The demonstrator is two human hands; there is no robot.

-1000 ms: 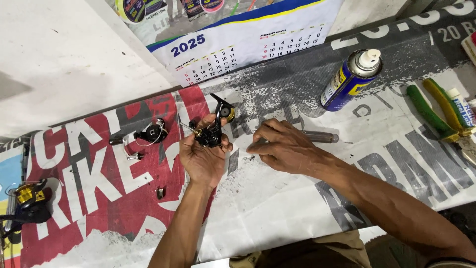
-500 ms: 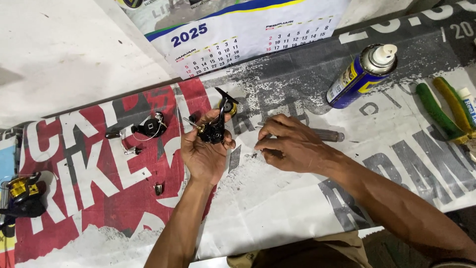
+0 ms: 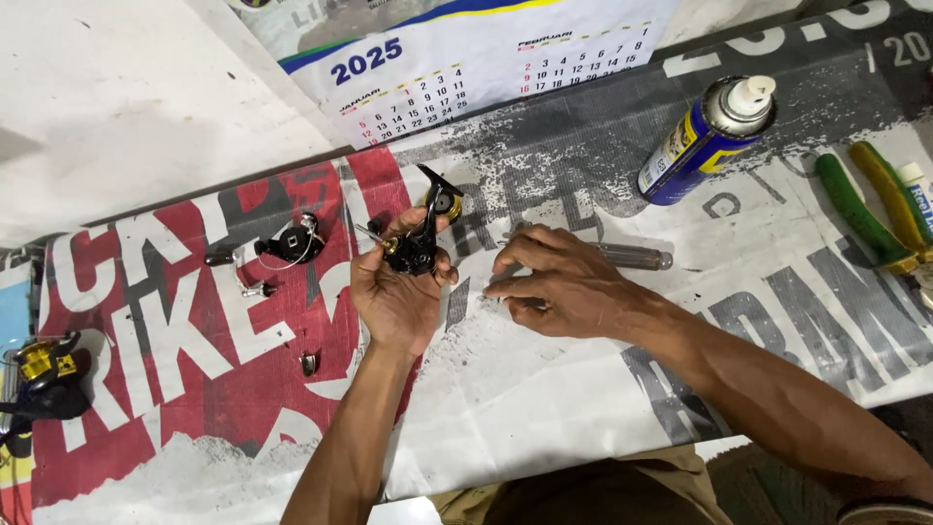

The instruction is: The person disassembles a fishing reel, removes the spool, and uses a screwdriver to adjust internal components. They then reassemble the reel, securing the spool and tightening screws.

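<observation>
Two hands meet near the middle of the surface [image 3: 544, 389], which is covered by a printed banner in red, white and grey. Our left hand [image 3: 398, 297] is palm up, its grip closed around a black reel body [image 3: 416, 248] with gold parts, held just above the banner. Our right hand [image 3: 554, 287] lies at 3 o'clock from the reel, near it but apart, palm down, fingertips [image 3: 501, 289] pinched together on the banner; whether they hold anything we cannot tell.

A metal rod [image 3: 637, 257] pokes out from behind the right hand at 2 o'clock. A blue and yellow spray can [image 3: 702, 144] lies further out at 2 o'clock. Green and yellow pliers [image 3: 870, 209] rest at 3 o'clock by the edge.

At 9 o'clock from the left hand sits a black reel part [image 3: 290, 243] with a wire bail. A small metal piece [image 3: 308, 364] lies at 8 o'clock. Another black and yellow reel [image 3: 44, 379] is at the far 9 o'clock edge. A wall calendar [image 3: 466, 58] hangs at 12 o'clock.
</observation>
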